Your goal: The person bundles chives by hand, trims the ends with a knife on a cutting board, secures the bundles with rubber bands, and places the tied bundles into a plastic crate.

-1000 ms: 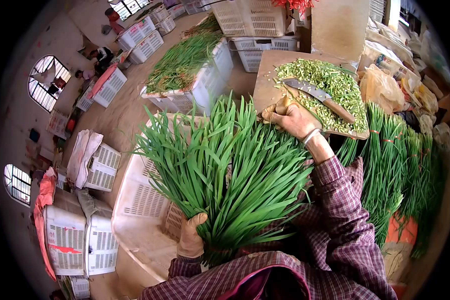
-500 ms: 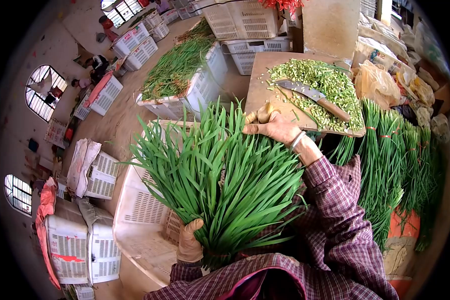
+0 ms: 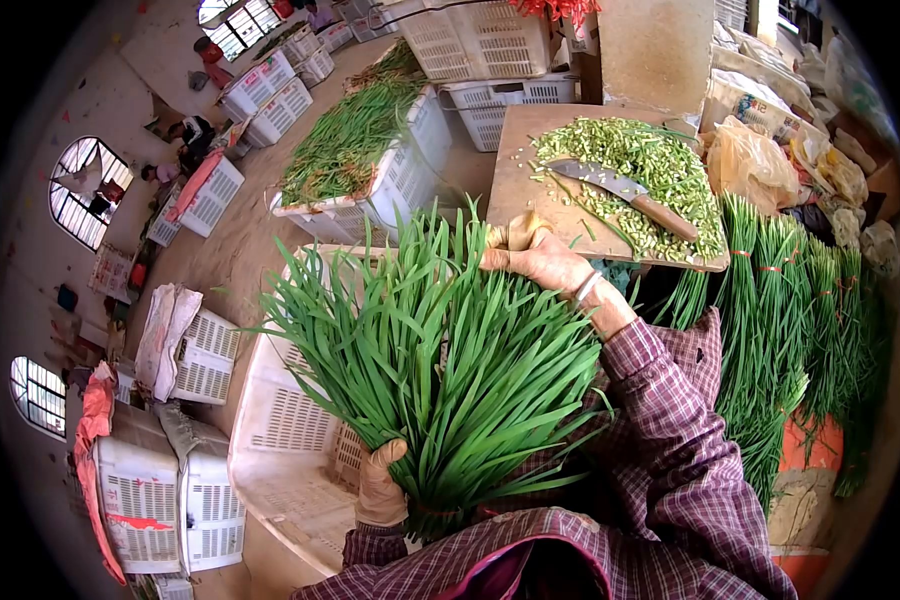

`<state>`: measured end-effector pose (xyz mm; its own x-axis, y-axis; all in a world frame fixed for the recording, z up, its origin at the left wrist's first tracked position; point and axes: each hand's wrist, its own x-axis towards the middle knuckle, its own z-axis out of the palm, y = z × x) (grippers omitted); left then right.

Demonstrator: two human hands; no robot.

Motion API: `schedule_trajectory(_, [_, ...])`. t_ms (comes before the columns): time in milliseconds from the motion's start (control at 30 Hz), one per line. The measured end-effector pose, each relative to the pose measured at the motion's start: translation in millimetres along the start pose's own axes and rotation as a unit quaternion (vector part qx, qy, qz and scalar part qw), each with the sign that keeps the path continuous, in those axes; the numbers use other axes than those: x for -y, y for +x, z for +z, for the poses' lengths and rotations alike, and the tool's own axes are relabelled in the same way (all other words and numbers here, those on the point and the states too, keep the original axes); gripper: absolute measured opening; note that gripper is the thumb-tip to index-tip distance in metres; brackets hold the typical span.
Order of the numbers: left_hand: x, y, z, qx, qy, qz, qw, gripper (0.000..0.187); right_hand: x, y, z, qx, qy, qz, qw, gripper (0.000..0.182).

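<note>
A big bunch of garlic chives fans out in front of me, its broad green leaves pointing away and its base bound near my lap. Wrapped round the lower left of the bunch is my left hand, in a tan glove. My right hand is at the far leaf tips, thumb and curled fingers closed on some leaves; its fingers wear yellowish coverings and a pale bracelet circles the wrist. Beneath the bunch stands a white plastic crate, partly hidden by the leaves.
A knife lies on a wooden board among chopped green stems. Tied chive bundles stand at right. A crate heaped with greens is ahead; more crates line the left. People work far off.
My right hand has shifted very slightly left and its fingers have turned a little. The left hand and the bunch stay almost in place; the view has moved slightly.
</note>
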<state>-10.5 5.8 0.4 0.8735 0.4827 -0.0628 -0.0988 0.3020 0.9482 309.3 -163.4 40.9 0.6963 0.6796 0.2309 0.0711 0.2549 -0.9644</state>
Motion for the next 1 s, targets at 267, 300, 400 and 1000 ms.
schedule_trajectory(267, [-4, 1, 7, -0.005, -0.063, -0.029, 0.998, 0.046, -1, -8, 1, 0.000, -0.018, -0.023, 1.000, 0.036])
schedule_trajectory(300, [-5, 0, 8, -0.006, -0.073, -0.034, 0.997, 0.046, 0, -9, -1, -0.012, -0.052, 0.006, 0.999, 0.033])
schedule_trajectory(400, [-6, 0, 12, -0.015, -0.102, -0.044, 0.994, 0.048, -8, -9, -1, -0.022, -0.070, -0.051, 0.996, 0.024])
schedule_trajectory(1000, [18, 7, -15, 0.008, -0.029, -0.023, 0.999, 0.038, 43, -24, -41, -0.209, -0.301, -0.065, 0.928, 0.036])
